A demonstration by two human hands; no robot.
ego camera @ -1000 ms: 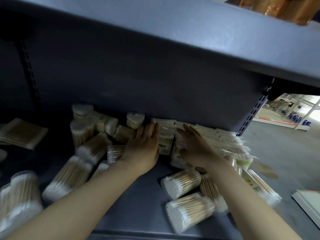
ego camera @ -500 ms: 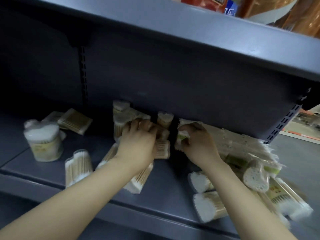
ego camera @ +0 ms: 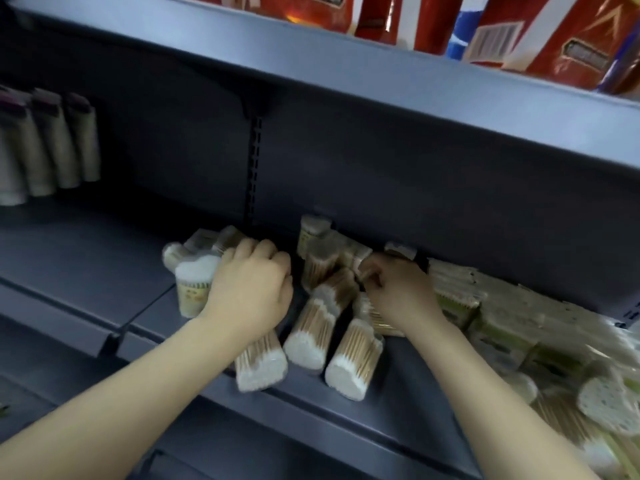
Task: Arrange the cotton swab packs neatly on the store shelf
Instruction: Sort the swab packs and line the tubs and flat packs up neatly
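Several clear cotton swab packs lie jumbled on the grey store shelf [ego camera: 86,268]. My left hand [ego camera: 251,289] has its fingers curled over packs at the back, beside an upright heart-shaped pack [ego camera: 194,285]. My right hand [ego camera: 398,292] pinches a small pack [ego camera: 365,263] in the middle of the heap. Three packs lie on their sides at the shelf's front: one under my left wrist [ego camera: 259,365], one in the middle [ego camera: 310,334] and one on the right [ego camera: 353,362]. Flat bagged swab packs [ego camera: 485,306] are stacked to the right.
The shelf above [ego camera: 381,74] overhangs close over my hands and carries red packages [ego camera: 554,32]. Pale tube-like items [ego camera: 45,143] stand at the far left. More swab packs [ego camera: 602,403] spill at the lower right. A slotted upright [ego camera: 254,171] runs down the back panel.
The view has swung left and upward, showing the upper shelf's goods. My left hand curled tighter on packs at the back; my right hand stayed in the heap, pinching a pack.
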